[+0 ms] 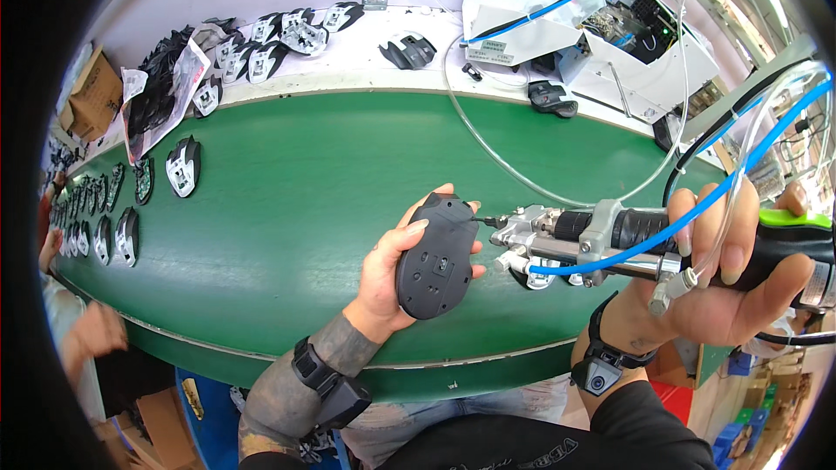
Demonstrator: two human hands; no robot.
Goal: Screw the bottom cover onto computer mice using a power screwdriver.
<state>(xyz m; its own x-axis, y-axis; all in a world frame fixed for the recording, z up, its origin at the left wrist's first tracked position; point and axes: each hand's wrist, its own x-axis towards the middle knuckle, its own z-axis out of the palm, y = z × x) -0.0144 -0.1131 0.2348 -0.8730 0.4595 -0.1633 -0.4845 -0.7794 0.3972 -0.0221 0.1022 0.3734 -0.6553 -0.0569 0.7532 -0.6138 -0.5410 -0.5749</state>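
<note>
The black mouse (433, 252) was held above the desk (305, 209), just to the left of the tip of the powered screwdriver (640, 228), with its flat, holed underside turned up. It was pinched by the left hand (380, 268): the thumb was laid over the edge away from the screwdriver, and the fingers were curled round the edge facing it. The mouse's long axis was set nearly square across that of the screwdriver, its far end roughly level with the bit (486, 221); whether its edge was touched by the bit could not be told. The screwdriver was clasped by the right hand (724, 265), its fingers wrapped round the thick rear body, so the mouse was nearer to the left hand. White shells (541, 280) were partly hidden beneath the screwdriver.
</note>
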